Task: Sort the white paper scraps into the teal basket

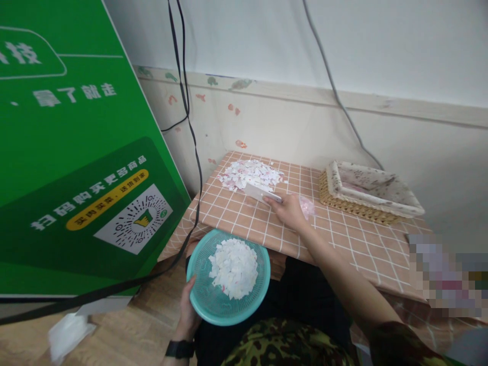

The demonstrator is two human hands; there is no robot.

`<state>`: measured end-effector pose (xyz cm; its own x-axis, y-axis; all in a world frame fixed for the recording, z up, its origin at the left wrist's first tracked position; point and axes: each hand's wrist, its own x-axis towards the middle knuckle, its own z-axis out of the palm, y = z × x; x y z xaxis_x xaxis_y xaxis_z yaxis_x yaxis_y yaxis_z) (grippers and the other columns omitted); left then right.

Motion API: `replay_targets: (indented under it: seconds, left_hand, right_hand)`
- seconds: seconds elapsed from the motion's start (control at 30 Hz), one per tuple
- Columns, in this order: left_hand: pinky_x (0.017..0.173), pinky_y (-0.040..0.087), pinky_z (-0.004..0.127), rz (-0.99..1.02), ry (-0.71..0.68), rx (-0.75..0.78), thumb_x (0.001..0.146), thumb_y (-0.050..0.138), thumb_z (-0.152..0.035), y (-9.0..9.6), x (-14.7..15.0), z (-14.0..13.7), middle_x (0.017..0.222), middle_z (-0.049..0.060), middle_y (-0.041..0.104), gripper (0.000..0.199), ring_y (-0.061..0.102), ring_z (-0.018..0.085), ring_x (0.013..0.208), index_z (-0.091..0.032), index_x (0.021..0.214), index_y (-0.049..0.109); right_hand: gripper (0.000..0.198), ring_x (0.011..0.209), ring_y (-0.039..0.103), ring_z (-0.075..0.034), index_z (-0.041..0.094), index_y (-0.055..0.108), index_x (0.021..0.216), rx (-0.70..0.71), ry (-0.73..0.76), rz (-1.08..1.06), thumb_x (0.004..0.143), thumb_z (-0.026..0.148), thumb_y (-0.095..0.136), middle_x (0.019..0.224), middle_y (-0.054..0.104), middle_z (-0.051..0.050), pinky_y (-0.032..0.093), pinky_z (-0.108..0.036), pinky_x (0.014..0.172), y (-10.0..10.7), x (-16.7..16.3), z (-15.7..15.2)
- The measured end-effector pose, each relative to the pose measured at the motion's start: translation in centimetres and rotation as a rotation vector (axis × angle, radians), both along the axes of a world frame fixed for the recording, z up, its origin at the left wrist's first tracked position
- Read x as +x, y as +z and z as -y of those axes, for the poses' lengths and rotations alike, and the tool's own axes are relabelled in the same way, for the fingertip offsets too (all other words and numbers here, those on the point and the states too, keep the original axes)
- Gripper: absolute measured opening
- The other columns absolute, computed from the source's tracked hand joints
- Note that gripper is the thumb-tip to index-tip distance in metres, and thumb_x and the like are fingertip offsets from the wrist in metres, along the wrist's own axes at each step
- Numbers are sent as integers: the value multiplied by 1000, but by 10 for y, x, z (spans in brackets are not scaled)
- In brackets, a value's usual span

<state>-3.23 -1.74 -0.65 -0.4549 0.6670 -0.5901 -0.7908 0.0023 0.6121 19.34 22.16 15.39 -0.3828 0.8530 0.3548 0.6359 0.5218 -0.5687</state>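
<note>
My left hand (187,307) grips the left rim of a round turquoise plastic colander (263,292), held just below the table's front edge. A heap of small white paper scraps (234,267) lies inside it. Over the table, my right hand (288,209) is closed on a flat, pale rectangular plate (259,192); its exact kind is unclear. The plate's far end is at the near edge of a loose pile of white and pinkish paper scraps (249,172). A crumpled clear pinkish plastic bag (306,207) sits just beyond my right wrist.
A checked brown cloth covers the table (343,249). At its right back stands a cloth-lined wicker basket (358,208). A tall green panel (76,152) rises at left. Black cables (194,147) hang down beside the table's left corner. A white bag (70,333) lies on the floor.
</note>
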Motion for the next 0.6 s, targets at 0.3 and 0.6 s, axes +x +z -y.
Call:
replay_targets:
  seconds: [0.3,0.6]
  left_hand:
    - [80,51,40,-18,3,3,62,69,-28,2,1,1,71,5,74,19,69,27,76,-16,76,74]
    - [81,50,39,12,-4,4,64,69,-29,-1,-1,1,70,6,74,19,69,26,74,-15,75,74]
  right_hand:
    - [27,72,65,-19,18,72,96,-40,86,26,87,34,52,87,73,-8,44,-26,66,-2,-5,6]
    - [27,72,67,-18,21,71,102,42,124,38,89,30,49,90,73,-6,47,-26,65,5,8,27]
